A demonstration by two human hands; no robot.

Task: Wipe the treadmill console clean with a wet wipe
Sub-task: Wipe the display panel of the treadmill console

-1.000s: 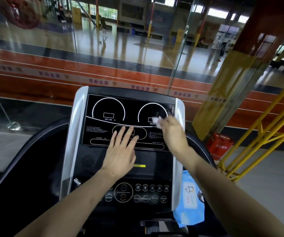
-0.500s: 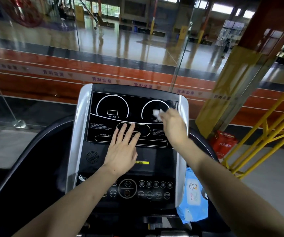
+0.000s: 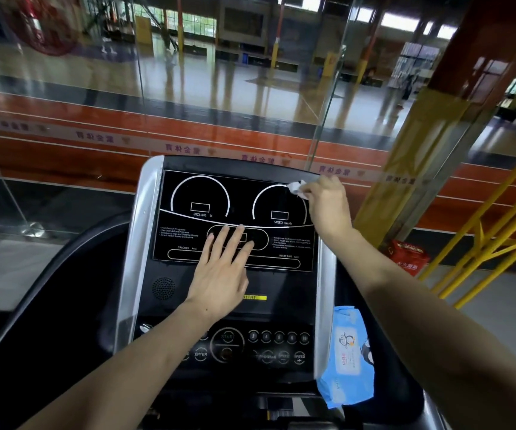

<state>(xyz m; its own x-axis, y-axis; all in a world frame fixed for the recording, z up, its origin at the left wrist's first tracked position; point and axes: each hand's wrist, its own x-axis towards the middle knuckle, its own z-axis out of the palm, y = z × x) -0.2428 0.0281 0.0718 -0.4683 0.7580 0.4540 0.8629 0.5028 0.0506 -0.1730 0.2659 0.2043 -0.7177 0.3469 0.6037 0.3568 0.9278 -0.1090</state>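
Behind glass, on the console (image 3: 145,243), the left hand (image 3: 219,274) is lying flat, fingers straight; the right hand (image 3: 328,206) is pinching a wipe (image 3: 295,187) at the far right corner.

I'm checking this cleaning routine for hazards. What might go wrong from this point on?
1. The left hand lies flat on the console; sliding down, it might press the START button.
2. The right hand pinches a small wet wipe at the display's top right corner, so it may slip free.
3. The wipes pack sits at the console's right edge and might get knocked off.
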